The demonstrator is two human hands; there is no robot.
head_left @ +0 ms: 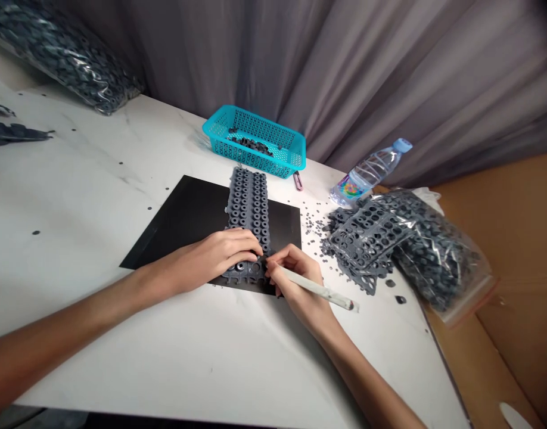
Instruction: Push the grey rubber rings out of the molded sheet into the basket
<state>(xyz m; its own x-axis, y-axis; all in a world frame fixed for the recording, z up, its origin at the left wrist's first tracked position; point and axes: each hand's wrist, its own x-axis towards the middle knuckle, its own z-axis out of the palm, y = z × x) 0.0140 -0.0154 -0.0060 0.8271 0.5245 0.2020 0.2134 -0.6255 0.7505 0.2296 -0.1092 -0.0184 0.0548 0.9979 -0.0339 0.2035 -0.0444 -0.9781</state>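
Observation:
A long dark grey moulded rubber sheet (pixel 249 202) with rows of round ring-shaped parts lies on a black mat (pixel 188 217). My left hand (pixel 220 253) lies across its near part, with fingertips and thumb close together, gripping the sheet there. In my right hand (pixel 298 277) is a white pen-shaped tool (pixel 318 288), held like a pencil. The tip is hidden by my fingers at the sheet's right edge. Near the bottom of the sheet, some open holes show beside my fingertips.
Behind the mat stands a turquoise basket (pixel 255 161) holding small dark parts. A pink cutter (pixel 298 180), water bottle (pixel 367 173), used perforated sheets (pixel 363 238) and a bag of dark parts (pixel 438 256) lie right. Another full bag (pixel 72 59) is far left. Small scraps dot the table.

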